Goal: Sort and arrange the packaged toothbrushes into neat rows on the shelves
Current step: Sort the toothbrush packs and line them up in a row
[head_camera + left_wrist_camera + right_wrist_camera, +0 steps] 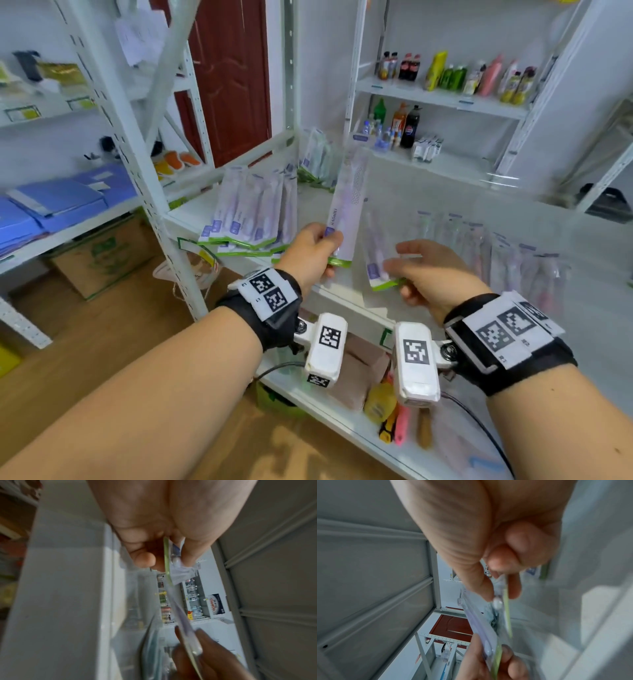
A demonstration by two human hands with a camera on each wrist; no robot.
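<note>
Left hand (pixel 310 251) pinches a flat glossy toothbrush pack (pixel 347 202) mid-frame; right hand (pixel 433 274) grips another green-edged pack (pixel 378 270) above the shelf edge (pixel 346 299).

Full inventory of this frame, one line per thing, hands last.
Toothbrush pack in left hand: one, purple-white with green base, raised upright over the shelf.
Toothbrush pack in right hand: one, same colours, tilted, low over the shelf edge.
Fanned toothbrush packs: several, purple-white, shelf left.
Row of toothbrush packs: several, pale, blurred, shelf right.
Leaning toothbrush packs: a few, at the shelf back.
White shelf: one, under the packs.
Drink bottles: several, mixed colours, far shelves.
Red door: one, behind.
Cardboard box: one, brown, floor left.
Left hand: pinches its pack's base.
Right hand: grips its pack's base.
</note>
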